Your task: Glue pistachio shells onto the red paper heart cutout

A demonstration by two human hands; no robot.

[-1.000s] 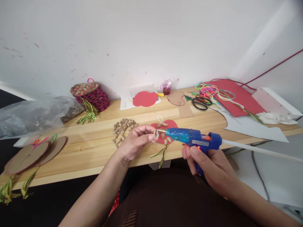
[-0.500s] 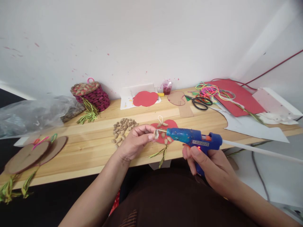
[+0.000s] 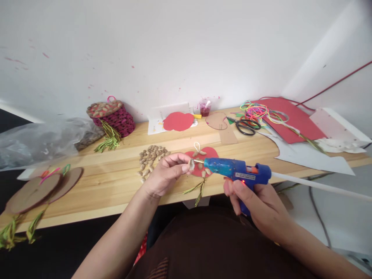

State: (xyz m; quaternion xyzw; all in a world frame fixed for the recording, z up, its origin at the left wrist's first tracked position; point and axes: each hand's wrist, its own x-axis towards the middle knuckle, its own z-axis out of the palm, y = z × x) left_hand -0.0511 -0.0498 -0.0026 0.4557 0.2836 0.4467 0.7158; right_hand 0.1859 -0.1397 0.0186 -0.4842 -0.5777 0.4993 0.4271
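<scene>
Head cam looking down at a wooden table (image 3: 116,182), and the glue gun (image 3: 236,170) is the main thing here: it lies pretty much level, long axis running left to right across the picture, nozzle pointing left toward the other hand, with a white glue stick (image 3: 314,185) poking out the back to the right. The right hand (image 3: 255,201) is wrapped around the gun's handle from below, a finger up by the trigger where a little red light glows. The left hand (image 3: 167,172) pinches a small pale shell (image 3: 192,165) between thumb and fingertips, and the nozzle tip sits right against that shell, so the gun is basically bridging the two hands just above the table's near edge. Right under the nozzle there's a red cutout (image 3: 203,159) lying flat with a few shells stuck on it and yellow-green threads hanging off the bottom. A loose pile of shells (image 3: 149,157) sits just left of the left hand. Farther back: a woven basket (image 3: 113,116), another red cutout (image 3: 178,121) on white paper, scissors (image 3: 245,126), neon cords (image 3: 257,110), and cardboard discs (image 3: 43,188) off to the far left.
</scene>
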